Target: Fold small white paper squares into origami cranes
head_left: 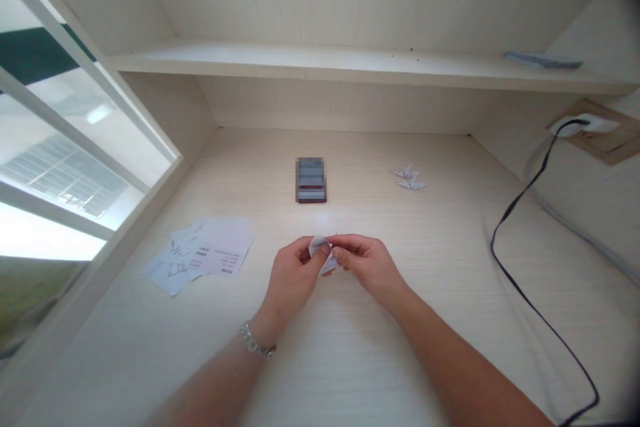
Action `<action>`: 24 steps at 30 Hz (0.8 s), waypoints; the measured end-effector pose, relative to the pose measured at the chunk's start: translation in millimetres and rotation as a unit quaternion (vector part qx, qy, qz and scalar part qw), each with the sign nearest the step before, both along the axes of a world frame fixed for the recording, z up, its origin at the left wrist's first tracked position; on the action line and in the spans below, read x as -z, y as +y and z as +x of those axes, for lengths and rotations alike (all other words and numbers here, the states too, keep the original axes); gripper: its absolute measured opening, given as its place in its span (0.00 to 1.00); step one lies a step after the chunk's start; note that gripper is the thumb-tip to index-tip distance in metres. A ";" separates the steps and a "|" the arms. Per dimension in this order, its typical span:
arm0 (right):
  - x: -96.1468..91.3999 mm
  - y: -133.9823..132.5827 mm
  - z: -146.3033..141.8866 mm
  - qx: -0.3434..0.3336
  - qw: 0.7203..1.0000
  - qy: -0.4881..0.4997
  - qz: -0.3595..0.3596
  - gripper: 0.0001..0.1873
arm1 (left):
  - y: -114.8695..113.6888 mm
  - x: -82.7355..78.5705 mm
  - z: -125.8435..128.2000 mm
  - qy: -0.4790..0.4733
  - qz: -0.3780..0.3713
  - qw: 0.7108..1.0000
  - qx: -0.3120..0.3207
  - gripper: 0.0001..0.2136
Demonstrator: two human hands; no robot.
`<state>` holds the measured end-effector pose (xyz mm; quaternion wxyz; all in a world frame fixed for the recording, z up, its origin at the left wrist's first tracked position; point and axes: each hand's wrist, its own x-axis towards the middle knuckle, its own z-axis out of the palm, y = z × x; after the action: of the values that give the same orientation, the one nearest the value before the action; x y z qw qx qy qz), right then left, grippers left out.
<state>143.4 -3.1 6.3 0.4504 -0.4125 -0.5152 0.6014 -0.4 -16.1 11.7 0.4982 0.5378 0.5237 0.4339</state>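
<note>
Between my two hands is a small piece of folded white paper [317, 245], held over the middle of the desk. My left hand [295, 270] pinches its left side, thumb on top. The fingers of my right hand [367, 259] are closed at its right edge. Much of the paper is covered by my fingers. Loose printed paper sheets [227, 240] lie overlapping to the left. A few small folded paper cranes [411, 184] rest at the back right. Straight ahead, beyond my hands, lies a phone [311, 180] with a blurred screen.
A black cable [525, 300] runs from the wall socket [607, 130] down the right side of the desk. Across the back is a shelf [320, 63], with a flat bluish item [544, 61] at its right. A barred window [75, 133] borders the left side.
</note>
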 end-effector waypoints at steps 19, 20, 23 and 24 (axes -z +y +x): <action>3.4 0.8 4.0 0.033 0.996 -0.082 0.021 0.13 | -3.0 -2.0 1.6 -0.018 0.014 0.998 0.055 0.12; 2.3 0.1 4.3 0.045 0.993 -0.104 0.035 0.12 | -2.8 -0.9 1.9 -0.025 0.012 0.998 0.055 0.12; -0.1 -2.3 4.4 0.076 0.980 -0.166 0.075 0.10 | -1.8 4.0 2.9 -0.056 -0.004 0.998 0.043 0.14; -0.5 -3.1 4.2 0.080 0.977 -0.179 0.083 0.10 | -1.5 5.5 3.3 -0.066 -0.011 0.997 0.040 0.14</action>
<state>147.6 -6.3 6.8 0.4304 -0.5142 -0.6007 0.4353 2.8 -17.6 6.2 0.5546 0.5226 0.4727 0.4426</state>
